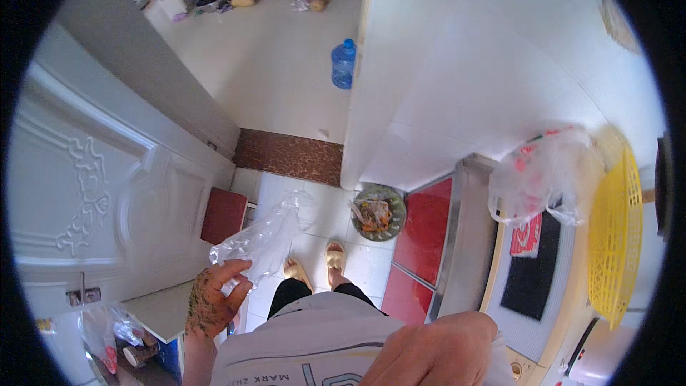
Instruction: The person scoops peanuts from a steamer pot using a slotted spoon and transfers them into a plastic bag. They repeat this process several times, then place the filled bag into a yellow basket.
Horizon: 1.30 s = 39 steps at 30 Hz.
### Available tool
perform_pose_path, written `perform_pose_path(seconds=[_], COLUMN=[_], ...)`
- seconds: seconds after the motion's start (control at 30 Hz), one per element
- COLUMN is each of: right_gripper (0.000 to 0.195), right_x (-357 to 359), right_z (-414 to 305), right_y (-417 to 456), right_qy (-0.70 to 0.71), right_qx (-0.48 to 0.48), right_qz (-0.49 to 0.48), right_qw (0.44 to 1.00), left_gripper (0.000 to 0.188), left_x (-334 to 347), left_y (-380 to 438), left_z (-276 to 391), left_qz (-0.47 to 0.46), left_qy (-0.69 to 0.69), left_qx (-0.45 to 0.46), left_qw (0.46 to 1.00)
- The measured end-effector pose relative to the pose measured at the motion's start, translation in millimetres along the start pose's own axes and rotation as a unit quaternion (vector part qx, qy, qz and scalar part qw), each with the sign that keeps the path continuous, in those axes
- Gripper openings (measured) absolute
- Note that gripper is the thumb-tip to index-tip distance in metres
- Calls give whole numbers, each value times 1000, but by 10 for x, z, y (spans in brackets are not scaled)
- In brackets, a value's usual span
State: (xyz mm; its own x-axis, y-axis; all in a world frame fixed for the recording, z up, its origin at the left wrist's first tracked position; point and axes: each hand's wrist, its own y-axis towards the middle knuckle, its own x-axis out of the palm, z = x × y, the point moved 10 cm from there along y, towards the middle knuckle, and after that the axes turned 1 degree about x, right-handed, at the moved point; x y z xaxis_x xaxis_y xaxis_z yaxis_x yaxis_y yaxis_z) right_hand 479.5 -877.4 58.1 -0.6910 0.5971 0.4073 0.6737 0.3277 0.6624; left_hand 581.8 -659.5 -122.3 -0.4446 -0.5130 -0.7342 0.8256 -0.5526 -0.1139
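Observation:
My left hand (217, 295), its back caked with chopped green bits, pinches a clear plastic bag (268, 236) between thumb and fingers. The bag looks thin and empty, and it trails forward over the white floor tiles (257, 300). Close to the camera, my right hand (437, 346) is in front of my light shirt (300, 332). Its back faces up, and the fingertips are hidden, so I cannot see whether it holds anything. A green waste basket (396, 228) with food scraps and rubbish stands on the floor ahead, beside red cabinet doors (423, 220).
A panelled white door (123, 193) stands at left, above a small cabinet (161, 305). At right are a yellow plastic basket (616, 246), a bunched plastic bag (541, 177) and a beige appliance (496, 279). Past the brown threshold (289, 155) stands a blue water bottle (343, 67).

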Motion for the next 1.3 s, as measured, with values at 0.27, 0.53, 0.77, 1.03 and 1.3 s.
perform_pose_path(seconds=[0.27, 0.53, 0.77, 1.03, 1.3], right_gripper=[15, 17, 18, 20, 21], right_x=[651, 1729, 2381, 3233, 4083], right_z=[119, 1350, 1971, 2575, 2754], right_y=[546, 884, 966, 650, 833], right_qy=[-267, -79, 110, 159, 259], right_qx=[-126, 145, 71, 172, 153], right_qz=[-99, -393, -247, -293, -418], right_qw=[950, 905, 960, 927, 857], left_gripper=[39, 33, 34, 33, 35], left_x=[-482, -735, -761, -757, -574], left_y=[-728, -1826, -2865, -3908, -4781], left_z=[-306, -774, -1173, -1488, -1670], left_qz=[93, 166, 190, 238, 304], left_qy=[-16, -85, -114, -93, -111], left_qx=[-2, -59, -117, -187, -256], left_qw=[996, 981, 968, 948, 911])
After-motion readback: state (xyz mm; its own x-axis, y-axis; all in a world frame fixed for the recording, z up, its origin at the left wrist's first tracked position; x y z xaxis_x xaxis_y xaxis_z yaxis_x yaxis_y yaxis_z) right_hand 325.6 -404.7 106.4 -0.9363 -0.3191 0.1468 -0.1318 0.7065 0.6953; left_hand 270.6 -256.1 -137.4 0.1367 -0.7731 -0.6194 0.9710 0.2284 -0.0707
